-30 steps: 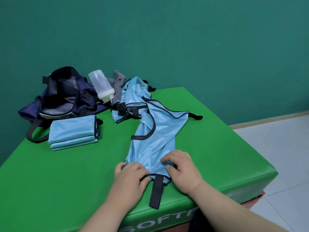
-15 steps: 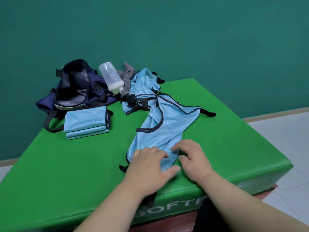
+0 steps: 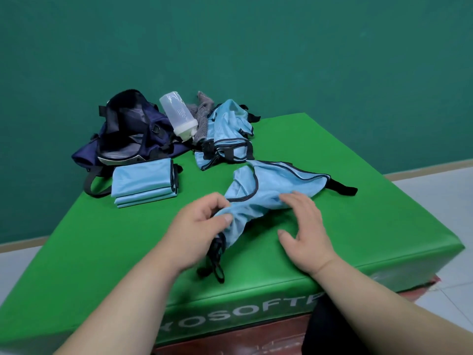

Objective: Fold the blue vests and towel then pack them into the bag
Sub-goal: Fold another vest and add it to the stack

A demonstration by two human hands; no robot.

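Observation:
A light blue vest [image 3: 271,190] with black trim lies bunched across the middle of the green mat [image 3: 102,239]. My left hand [image 3: 197,226] pinches its bunched lower end, where black straps trail toward me. My right hand [image 3: 304,226] hovers over the vest's right side with fingers spread, fingertips touching the fabric. A stack of folded blue vests [image 3: 144,181] sits at the left. More unfolded blue vests [image 3: 225,134] lie in a heap at the back. The dark navy bag [image 3: 128,131] stands open at the back left. A grey towel [image 3: 202,116] is crumpled behind the heap.
A clear plastic bottle [image 3: 178,116] with a white cap leans between the bag and the towel. The mat's front edge is close to me, its right edge drops to a tiled floor [image 3: 440,201]. A green wall stands behind.
The vest has been pulled free of the back heap and bunched up. My left hand has gone from pressing flat to pinching the fabric, and my right hand has lifted and spread open.

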